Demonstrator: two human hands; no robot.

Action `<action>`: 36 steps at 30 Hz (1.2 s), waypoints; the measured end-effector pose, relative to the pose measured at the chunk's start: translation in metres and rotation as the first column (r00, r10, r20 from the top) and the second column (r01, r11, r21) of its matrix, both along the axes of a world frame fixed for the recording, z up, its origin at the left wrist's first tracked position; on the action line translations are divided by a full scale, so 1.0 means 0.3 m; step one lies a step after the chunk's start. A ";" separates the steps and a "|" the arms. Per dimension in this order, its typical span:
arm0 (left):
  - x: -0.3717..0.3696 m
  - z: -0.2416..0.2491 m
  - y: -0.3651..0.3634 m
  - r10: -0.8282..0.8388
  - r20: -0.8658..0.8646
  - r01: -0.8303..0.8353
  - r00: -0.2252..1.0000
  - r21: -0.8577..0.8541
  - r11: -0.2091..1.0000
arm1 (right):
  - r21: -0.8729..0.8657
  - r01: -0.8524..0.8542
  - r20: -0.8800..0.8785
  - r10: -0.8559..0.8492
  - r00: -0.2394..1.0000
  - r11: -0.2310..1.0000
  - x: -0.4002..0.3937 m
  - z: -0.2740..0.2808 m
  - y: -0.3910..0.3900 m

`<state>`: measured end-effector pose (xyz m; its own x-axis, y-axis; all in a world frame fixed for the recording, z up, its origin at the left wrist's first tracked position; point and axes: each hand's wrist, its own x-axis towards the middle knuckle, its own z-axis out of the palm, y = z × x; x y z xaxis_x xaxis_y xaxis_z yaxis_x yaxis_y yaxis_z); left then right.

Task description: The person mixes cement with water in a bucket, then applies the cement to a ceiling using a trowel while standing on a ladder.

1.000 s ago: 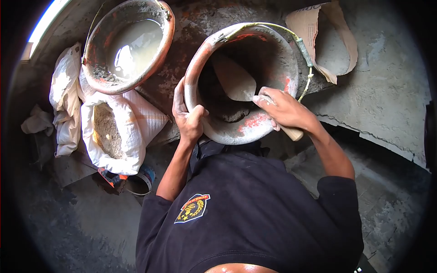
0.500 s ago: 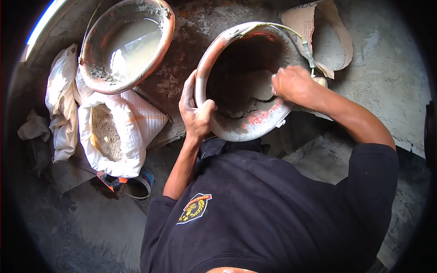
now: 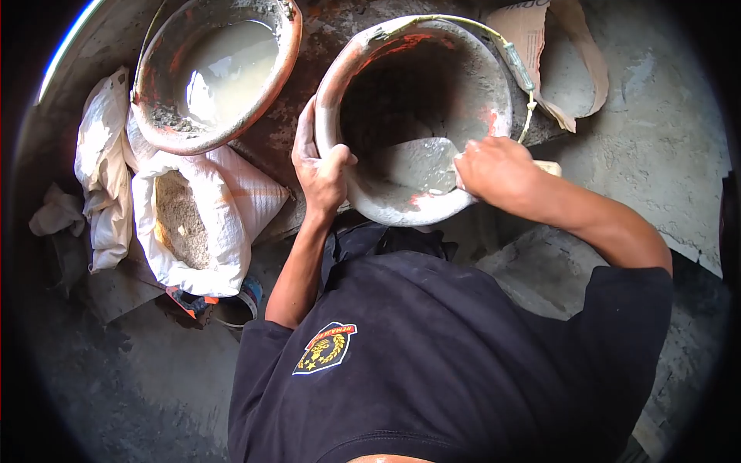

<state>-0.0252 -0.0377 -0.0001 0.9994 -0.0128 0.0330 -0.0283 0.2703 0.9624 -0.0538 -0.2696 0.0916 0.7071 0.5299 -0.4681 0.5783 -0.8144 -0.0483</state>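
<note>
Head view: left hand (image 3: 323, 174) clamped on the bucket (image 3: 405, 214) at left, right hand (image 3: 498, 171) clenched round a trowel (image 3: 417, 163).

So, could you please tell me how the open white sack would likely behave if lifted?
The open white sack would probably feel heavy, given the grainy material inside. Its creased sides suggest it may sag, and its wide-open top could let some spill if tipped.
</note>
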 end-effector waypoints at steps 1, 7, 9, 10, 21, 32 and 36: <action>-0.011 0.027 -0.014 -0.010 -0.018 0.010 1.000 0.009 1.000 | -0.128 0.006 -0.032 -0.010 0.999 0.992 0.004 -0.028 0.019; -0.031 0.049 -0.018 -0.004 -0.102 0.000 0.995 -0.038 0.999 | -0.293 0.069 0.157 -0.024 0.987 0.954 0.135 -0.098 0.055; -0.022 0.045 -0.014 -0.006 -0.112 0.000 0.994 -0.054 0.999 | -0.238 -0.002 0.262 0.066 0.963 0.971 0.171 -0.039 0.043; -0.014 0.045 -0.012 0.008 -0.109 -0.014 0.994 -0.056 0.998 | -0.201 -0.019 0.314 0.083 0.946 0.979 0.180 0.004 0.046; -0.042 0.063 -0.066 -0.092 0.083 0.070 0.992 0.230 0.971 | -0.560 -0.037 0.004 0.047 0.999 0.828 0.160 -0.022 0.035; -0.037 0.022 -0.040 -0.037 0.073 0.024 0.997 0.177 0.984 | -0.178 0.126 -0.293 -0.175 0.940 0.976 0.083 -0.092 -0.042; -0.039 -0.002 -0.024 -0.045 0.067 0.036 0.997 0.128 0.991 | -0.196 0.299 -0.527 -0.358 0.771 0.934 0.081 -0.073 0.048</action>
